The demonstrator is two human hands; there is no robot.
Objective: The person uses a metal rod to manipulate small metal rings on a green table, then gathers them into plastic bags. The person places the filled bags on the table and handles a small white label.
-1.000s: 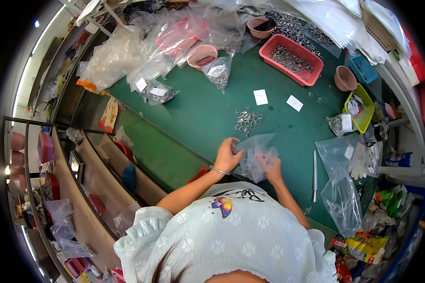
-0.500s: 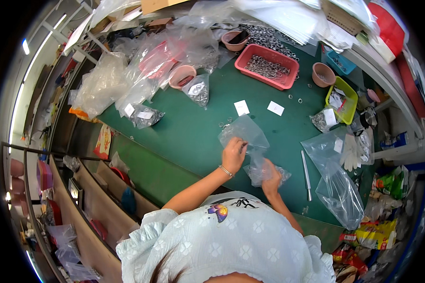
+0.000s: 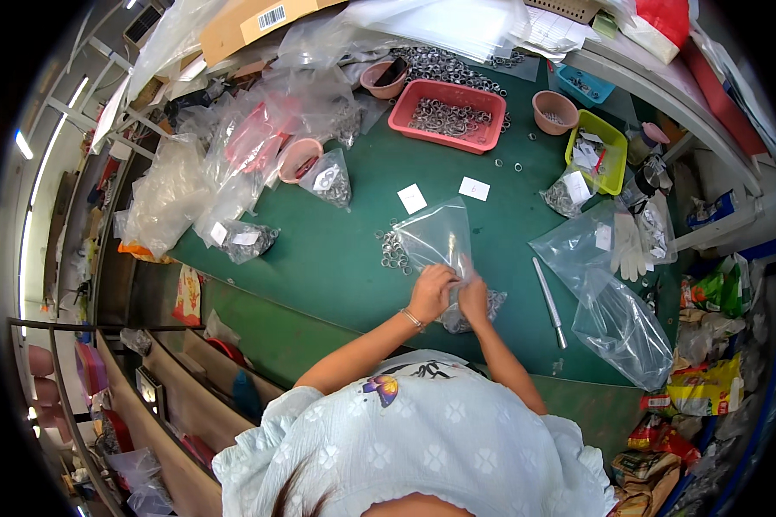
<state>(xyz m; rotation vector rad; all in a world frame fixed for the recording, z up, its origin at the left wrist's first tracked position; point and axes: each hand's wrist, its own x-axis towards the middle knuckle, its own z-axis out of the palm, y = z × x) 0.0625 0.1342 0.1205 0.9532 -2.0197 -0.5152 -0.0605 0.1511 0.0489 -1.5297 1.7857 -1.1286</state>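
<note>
Both hands meet at the gathered neck of a clear plastic bag (image 3: 441,233). Its loose top spreads flat on the green table beyond my fingers, while the lower part, filled with small metal rings (image 3: 494,303), bulges beside my right hand. My left hand (image 3: 433,293) is closed, pinching the bag's neck from the left. My right hand (image 3: 472,302) grips the same neck from the right, its fingertips partly hidden. A small pile of loose metal rings (image 3: 393,252) lies left of the bag top. Two white paper slips (image 3: 412,199) rest just beyond it.
Further back stands a pink tray (image 3: 397,122) of metal rings, with more rings heaped behind. To the right are a yellow-green basket (image 3: 616,177), a tapered metal rod (image 3: 548,302) and a large clear bag (image 3: 616,332). Filled bags (image 3: 330,183) and plastic sheeting (image 3: 168,194) lie left.
My right hand has moved up from the filled part to the neck, close to my left hand. The bag's top is spread flatter, and the loose rings are more exposed. The view has shifted.
</note>
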